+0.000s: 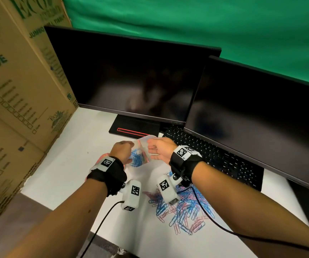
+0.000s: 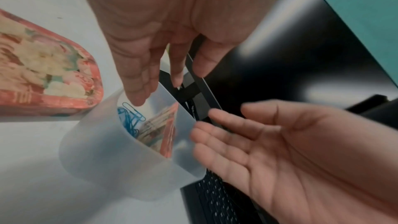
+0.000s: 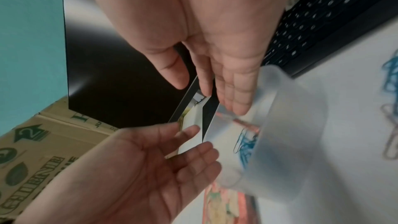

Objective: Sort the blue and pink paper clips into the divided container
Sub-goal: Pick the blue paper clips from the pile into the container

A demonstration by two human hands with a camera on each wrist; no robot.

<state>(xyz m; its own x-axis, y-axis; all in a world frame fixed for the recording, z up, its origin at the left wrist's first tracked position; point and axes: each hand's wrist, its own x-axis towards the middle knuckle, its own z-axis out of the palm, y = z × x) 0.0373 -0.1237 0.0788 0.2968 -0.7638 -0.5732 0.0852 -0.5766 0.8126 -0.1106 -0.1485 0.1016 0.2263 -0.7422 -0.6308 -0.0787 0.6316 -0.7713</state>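
- Head view: both hands hover over the frosted divided container (image 1: 146,146) at the far edge of the white table (image 1: 71,164), at about 12 o'clock from the loose pile of paper clips (image 1: 185,211).
- Left hand (image 2: 150,43) hangs over the container's near compartment, fingers straight and apart, holding nothing; a bunch of blue clips (image 2: 131,118) already lies below its fingertips.
- Right hand (image 2: 280,146) is spread flat at the container's 3 o'clock side, palm up, fingertips just beside the wall; whether they touch it cannot be told through the blur.
- A pink patterned divider (image 2: 168,135) splits the container; the compartment beyond it looks bare of pink clips, though it is partly hidden.
- A floral pink lid or tin (image 2: 43,77) lies on the table at the container's 9 o'clock.
- By the look of it, a drop of blue clips is just finishing, with sorting far from done: the mixed blue and pink pile sits near the person, at 6 o'clock.
- The next move likely calls for a reach toward that pile and a pinch on clips of one colour, since they lie tangled.
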